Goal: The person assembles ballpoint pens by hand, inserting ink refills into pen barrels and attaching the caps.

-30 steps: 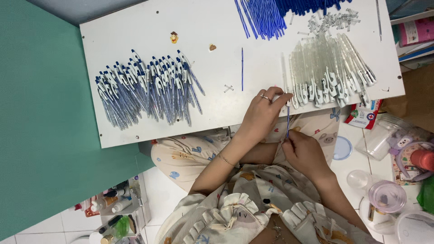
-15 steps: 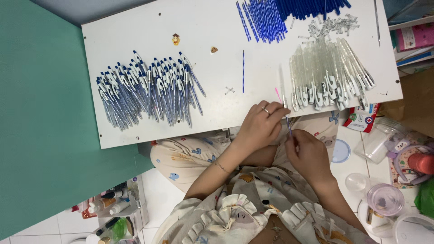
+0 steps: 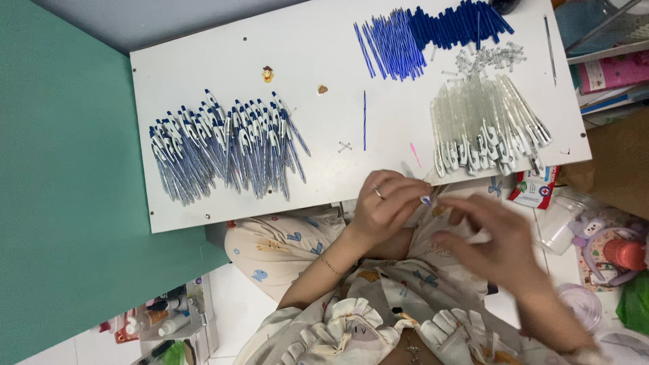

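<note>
My left hand (image 3: 389, 203) sits at the near edge of the white board (image 3: 304, 54), fingers pinched around a clear pen barrel (image 3: 418, 192) with a blue tip. Just to its right, over my lap, my right hand (image 3: 497, 240) is blurred with motion, its fingers spread and nothing seen in them. A pile of clear pen barrels (image 3: 483, 128) lies just beyond both hands. Farther back lie blue refills (image 3: 395, 44) and blue pen parts (image 3: 460, 23). At the board's left lies a heap of assembled blue and white pens (image 3: 223, 145).
A single blue refill (image 3: 364, 120) and a pink bit (image 3: 415, 154) lie mid-board. A green wall (image 3: 61, 203) stands at the left. A small carton (image 3: 534, 186), plastic containers (image 3: 574, 301) and a pink-lidded bottle (image 3: 625, 253) crowd the floor at the right. Bottles (image 3: 159, 321) stand at lower left.
My right hand has pulled away from the left hand toward the right and lower, fingers spreading. The left hand stays at the board's edge, still pinching the barrel.
</note>
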